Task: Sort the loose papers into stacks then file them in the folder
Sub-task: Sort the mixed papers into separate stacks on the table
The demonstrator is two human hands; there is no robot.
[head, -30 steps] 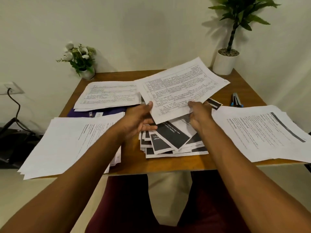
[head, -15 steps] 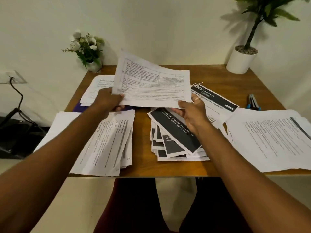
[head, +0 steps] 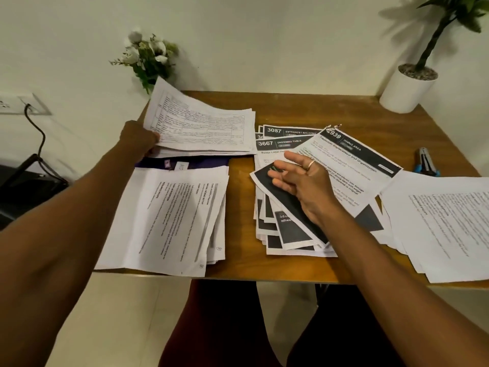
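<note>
Sorting stage; filing not begun. Left hand (head: 139,137) pinches the left edge of a white sheet printed with a ruled table (head: 203,123). The sheet's far-left corner is lifted, while its right part lies on the back-left stack of white sheets (head: 206,152). Judgement: the edge grip lets the person square the sheet onto the stack before letting go.

Right hand (head: 301,178) is released, fingers spread, holding nothing, with a ring on one finger. It is over the fanned pile of black-banded sheets (head: 291,229) at centre. Whether it touches the paper cannot be told. Judgement: it is placed there to take the next sheet from the one pile not yet squared.

Dark purple folder (head: 185,163) lies flat on the wooden worktop (head: 238,263). It shows only as a strip between the back-left stack and the near-left stack of plain text sheets (head: 172,215). Both stacks overlap it, so it will likely need freeing before anything goes in. A further spread of white text sheets (head: 444,223) lies at the right, overhanging the front edge.

Off to the sides are a small blue-handled tool (head: 426,163) at the right, well apart from the hands, a white pot with a green plant (head: 406,88) in the back-right corner and a small bunch of white flowers (head: 148,55) at the back left.

Risk: the fanned pile may slide if pulled from the top.
</note>
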